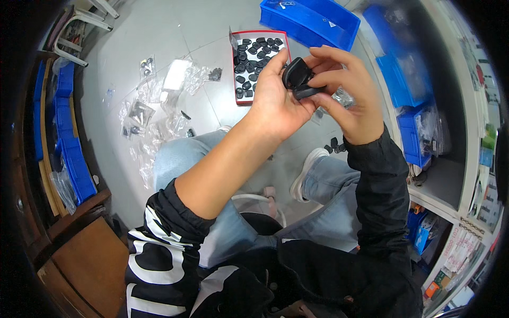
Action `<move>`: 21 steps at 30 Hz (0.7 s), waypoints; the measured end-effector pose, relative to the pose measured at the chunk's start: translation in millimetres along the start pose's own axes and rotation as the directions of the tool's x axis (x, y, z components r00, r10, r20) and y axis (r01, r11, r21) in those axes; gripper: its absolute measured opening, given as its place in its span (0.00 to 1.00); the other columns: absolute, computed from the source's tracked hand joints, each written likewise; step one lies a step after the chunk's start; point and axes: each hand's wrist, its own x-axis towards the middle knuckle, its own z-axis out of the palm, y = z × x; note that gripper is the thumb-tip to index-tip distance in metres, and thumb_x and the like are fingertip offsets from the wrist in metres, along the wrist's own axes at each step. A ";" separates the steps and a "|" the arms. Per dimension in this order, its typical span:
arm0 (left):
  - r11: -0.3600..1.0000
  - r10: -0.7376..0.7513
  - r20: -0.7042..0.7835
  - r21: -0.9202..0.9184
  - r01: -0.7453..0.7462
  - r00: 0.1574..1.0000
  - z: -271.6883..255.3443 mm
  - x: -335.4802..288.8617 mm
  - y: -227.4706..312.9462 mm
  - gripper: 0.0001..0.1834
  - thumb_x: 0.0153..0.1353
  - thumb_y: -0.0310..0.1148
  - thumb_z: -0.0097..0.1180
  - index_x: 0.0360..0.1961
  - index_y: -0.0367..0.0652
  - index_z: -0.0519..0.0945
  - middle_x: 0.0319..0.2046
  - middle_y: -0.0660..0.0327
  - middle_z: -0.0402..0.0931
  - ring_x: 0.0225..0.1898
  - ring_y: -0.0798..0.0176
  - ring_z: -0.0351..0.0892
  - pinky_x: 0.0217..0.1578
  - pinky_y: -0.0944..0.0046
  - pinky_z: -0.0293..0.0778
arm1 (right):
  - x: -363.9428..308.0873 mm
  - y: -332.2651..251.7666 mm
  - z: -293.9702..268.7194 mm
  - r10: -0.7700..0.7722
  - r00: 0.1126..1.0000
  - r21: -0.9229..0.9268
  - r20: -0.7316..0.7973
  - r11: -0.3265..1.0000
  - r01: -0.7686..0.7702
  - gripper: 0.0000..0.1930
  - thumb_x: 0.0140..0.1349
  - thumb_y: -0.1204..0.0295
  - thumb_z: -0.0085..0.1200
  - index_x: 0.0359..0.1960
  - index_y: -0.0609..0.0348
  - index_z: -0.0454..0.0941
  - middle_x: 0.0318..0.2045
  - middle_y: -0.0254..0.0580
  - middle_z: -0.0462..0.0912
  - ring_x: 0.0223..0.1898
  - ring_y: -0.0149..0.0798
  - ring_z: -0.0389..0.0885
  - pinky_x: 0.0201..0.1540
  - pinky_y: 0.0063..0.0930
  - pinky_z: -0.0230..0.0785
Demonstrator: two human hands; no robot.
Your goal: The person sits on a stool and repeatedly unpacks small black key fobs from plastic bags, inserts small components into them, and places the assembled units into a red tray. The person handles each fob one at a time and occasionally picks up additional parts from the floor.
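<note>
Between both hands is a small black plastic shell (pixel 298 73), with a rounded lid-like part standing up and a flatter part below. I cannot tell whether the two parts are joined. My left hand (pixel 271 103) cradles it, palm up, fingers partly hidden behind it. From the other side my right hand (pixel 356 98) pinches the lower part with thumb and bent fingers. Just beyond my left hand, a red-edged white box (pixel 243 103) on the floor holds many similar black pieces (pixel 241 69).
Clear plastic bags (pixel 154 132) and a white packet (pixel 176 74) litter the floor at left. A blue bin (pixel 313 24) stands at the far side. Several black pieces (pixel 334 146) lie near my right shoe (pixel 306 175). Shelves with blue bins (pixel 413 132) line the right; more blue bins (pixel 77 169) stand left.
</note>
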 end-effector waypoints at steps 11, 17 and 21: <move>0.991 -0.064 0.033 -0.117 0.067 0.997 -1.7 13.1 3.7 0.22 0.62 0.41 0.34 0.43 0.29 0.67 0.42 0.46 0.69 0.46 0.50 0.70 0.51 0.56 0.66 | -4.0 37.1 0.6 0.577 0.816 0.832 0.016 0.445 -0.330 0.10 0.51 0.77 0.54 0.36 0.63 0.73 0.35 0.40 0.76 0.38 0.30 0.73 0.44 0.25 0.64; 0.987 -0.097 0.083 -0.122 0.106 0.992 -5.0 16.9 1.9 0.23 0.62 0.42 0.33 0.43 0.29 0.66 0.42 0.45 0.69 0.46 0.50 0.70 0.51 0.57 0.67 | -7.5 38.5 -2.2 0.655 0.753 0.907 0.070 0.272 -0.321 0.10 0.51 0.77 0.55 0.36 0.63 0.72 0.35 0.39 0.76 0.38 0.30 0.73 0.45 0.26 0.64; 0.988 -0.090 0.158 -0.108 0.108 0.983 -9.3 18.5 4.8 0.24 0.62 0.42 0.30 0.45 0.30 0.65 0.44 0.45 0.68 0.46 0.50 0.70 0.50 0.57 0.67 | -5.7 36.2 -1.6 0.611 0.792 0.882 -0.011 0.379 -0.280 0.10 0.48 0.79 0.54 0.34 0.62 0.72 0.36 0.40 0.75 0.40 0.32 0.72 0.46 0.27 0.63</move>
